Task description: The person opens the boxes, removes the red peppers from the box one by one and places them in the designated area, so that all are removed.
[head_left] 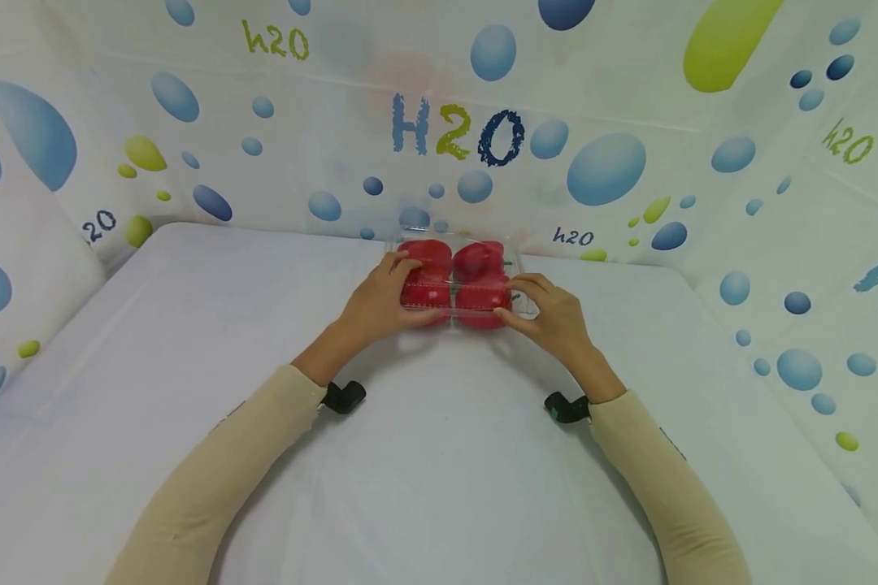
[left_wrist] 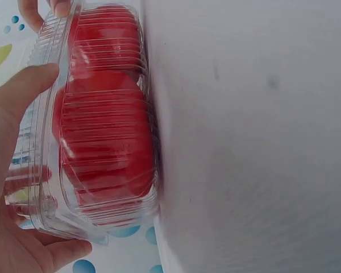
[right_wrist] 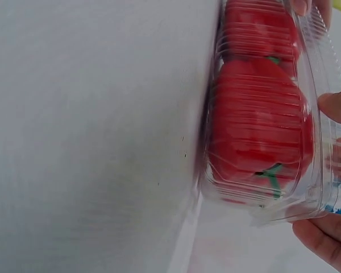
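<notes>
The plastic box (head_left: 455,280) of red peppers (head_left: 426,258) sits near the table's (head_left: 190,341) far edge, both hands at its ends. The patterned wall (head_left: 607,171) stands close behind it. Toward the near edge and both side edges the tabletop lies open.

Clear ribbed plastic clamshell box (head_left: 457,280) — glossy, thin, catching highlights along its ridges. Inside, red peppers (left_wrist: 105,142) with smooth, waxy-looking skin and green stems. White table cover (head_left: 439,455) matt and faintly creased like cloth; backdrop (head_left: 629,122) a printed sheet, smooth, low sheen — sleeves (head_left: 212,479) soft knit.
</notes>
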A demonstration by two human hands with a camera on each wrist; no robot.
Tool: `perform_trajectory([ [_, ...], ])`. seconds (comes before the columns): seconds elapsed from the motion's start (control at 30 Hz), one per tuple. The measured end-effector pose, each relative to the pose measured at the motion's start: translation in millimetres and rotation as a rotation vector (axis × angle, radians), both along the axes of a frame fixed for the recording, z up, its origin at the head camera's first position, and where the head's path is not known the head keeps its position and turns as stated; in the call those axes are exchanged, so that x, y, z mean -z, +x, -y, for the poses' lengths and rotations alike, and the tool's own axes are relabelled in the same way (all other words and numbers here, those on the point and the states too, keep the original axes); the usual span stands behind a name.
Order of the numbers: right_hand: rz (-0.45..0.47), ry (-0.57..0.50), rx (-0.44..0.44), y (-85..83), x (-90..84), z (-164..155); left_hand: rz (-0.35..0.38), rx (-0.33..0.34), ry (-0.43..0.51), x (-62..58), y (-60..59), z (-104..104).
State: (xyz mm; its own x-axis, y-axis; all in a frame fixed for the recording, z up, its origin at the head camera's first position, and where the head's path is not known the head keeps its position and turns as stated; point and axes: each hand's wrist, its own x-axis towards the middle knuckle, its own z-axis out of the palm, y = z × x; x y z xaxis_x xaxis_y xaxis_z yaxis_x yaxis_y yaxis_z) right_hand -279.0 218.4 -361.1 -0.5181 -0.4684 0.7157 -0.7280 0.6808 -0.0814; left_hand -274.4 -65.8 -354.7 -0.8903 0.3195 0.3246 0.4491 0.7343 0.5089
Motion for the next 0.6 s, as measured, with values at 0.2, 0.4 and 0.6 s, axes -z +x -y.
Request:
perform_trajectory([
  [0.2,0.009,-0.004,-0.002,-0.6,0.6,0.4,0.061,-0.003,0.007,-1.3,0.2,-0.6],
  [0.4,0.02,-0.015,-0.01,-2.5,0.6,2.1,0.105,0.0,0.017,-3.8,-1.6,2.7],
  [0.6,0.011,-0.011,-0.02,-2.4,-1.0,4.2,0.101,0.002,0.032,-4.5,-4.0,5.3],
])
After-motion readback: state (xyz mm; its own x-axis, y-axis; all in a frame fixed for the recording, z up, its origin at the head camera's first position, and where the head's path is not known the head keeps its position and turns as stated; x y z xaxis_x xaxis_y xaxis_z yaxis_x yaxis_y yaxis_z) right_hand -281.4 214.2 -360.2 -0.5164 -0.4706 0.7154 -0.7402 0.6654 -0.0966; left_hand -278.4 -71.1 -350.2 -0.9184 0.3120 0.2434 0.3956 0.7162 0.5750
